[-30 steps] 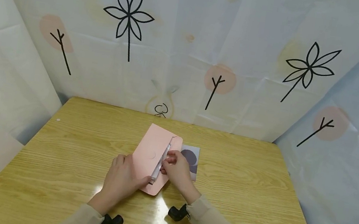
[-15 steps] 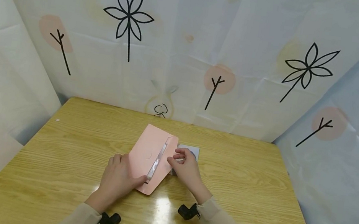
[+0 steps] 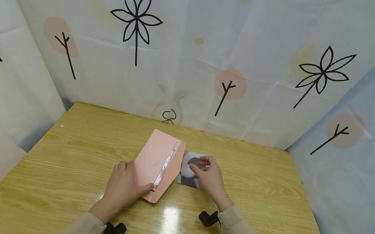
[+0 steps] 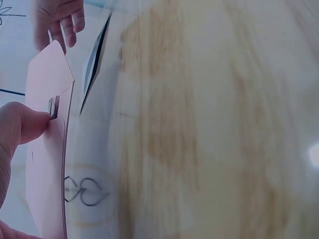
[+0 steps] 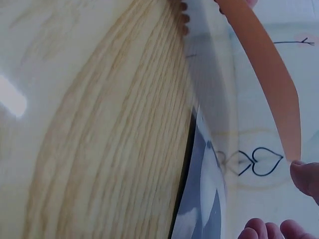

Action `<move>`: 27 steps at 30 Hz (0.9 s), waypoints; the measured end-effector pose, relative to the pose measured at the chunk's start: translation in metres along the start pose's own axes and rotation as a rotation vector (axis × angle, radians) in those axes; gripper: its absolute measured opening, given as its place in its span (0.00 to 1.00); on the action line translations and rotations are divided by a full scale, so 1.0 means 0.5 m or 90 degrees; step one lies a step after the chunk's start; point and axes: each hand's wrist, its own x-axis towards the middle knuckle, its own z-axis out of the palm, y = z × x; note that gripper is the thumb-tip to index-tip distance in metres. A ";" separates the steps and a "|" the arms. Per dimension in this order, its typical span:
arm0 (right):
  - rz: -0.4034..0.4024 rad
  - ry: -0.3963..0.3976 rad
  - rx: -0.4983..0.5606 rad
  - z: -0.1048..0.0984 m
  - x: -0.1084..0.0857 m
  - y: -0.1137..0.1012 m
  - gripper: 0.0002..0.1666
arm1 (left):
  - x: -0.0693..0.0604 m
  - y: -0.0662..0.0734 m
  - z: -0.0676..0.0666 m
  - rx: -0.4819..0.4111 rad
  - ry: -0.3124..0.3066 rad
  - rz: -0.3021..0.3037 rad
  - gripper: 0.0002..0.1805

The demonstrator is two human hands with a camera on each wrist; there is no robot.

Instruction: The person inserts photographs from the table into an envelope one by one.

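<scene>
My left hand point(image 3: 124, 182) grips a pink envelope point(image 3: 150, 152) near its lower end. The thumb point(image 4: 32, 124) presses on the front, beside the opening, and the other fingers are behind. The envelope is tilted above the table, its flap point(image 5: 271, 74) spread outward on the right. A shiny whitish thing point(image 3: 163, 170) shows in the opening; its kind I cannot tell. To the right lies a grey-and-purple patterned square card point(image 3: 186, 173). My right hand point(image 3: 213, 179) hovers over the card's right part, thumb and fingers apart, holding nothing.
The wooden table point(image 3: 98, 132) stands against a hanging cloth point(image 3: 182, 51) printed with flowers. A small white scrap point(image 3: 61, 125) lies near the table's left edge. Black cameras point(image 3: 115, 230) are strapped to both wrists.
My right hand has left the envelope's opening and moved right, over the card. The envelope shifted slightly left, and its flap now stands more raised. More of the card shows.
</scene>
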 end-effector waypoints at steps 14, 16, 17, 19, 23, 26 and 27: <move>0.049 0.009 -0.006 -0.030 0.040 0.043 0.39 | -0.004 -0.004 0.006 -0.001 -0.005 -0.008 0.54; 0.065 -0.001 0.000 -0.034 0.046 0.050 0.40 | -0.003 -0.003 0.006 0.001 -0.006 -0.008 0.54; 0.076 -0.007 0.006 -0.036 0.049 0.054 0.41 | -0.003 -0.003 0.005 0.002 -0.007 -0.008 0.54; 0.098 -0.016 0.012 -0.038 0.055 0.061 0.42 | -0.002 -0.003 0.004 0.002 -0.006 -0.007 0.55; 0.126 -0.023 0.002 -0.037 0.062 0.071 0.42 | -0.002 -0.003 0.002 0.000 -0.004 -0.006 0.55; 0.131 -0.022 -0.012 -0.034 0.065 0.068 0.42 | -0.003 -0.003 0.001 -0.001 -0.001 -0.004 0.55; 0.132 -0.022 -0.019 -0.032 0.065 0.065 0.42 | -0.003 -0.003 0.000 -0.002 0.000 -0.004 0.55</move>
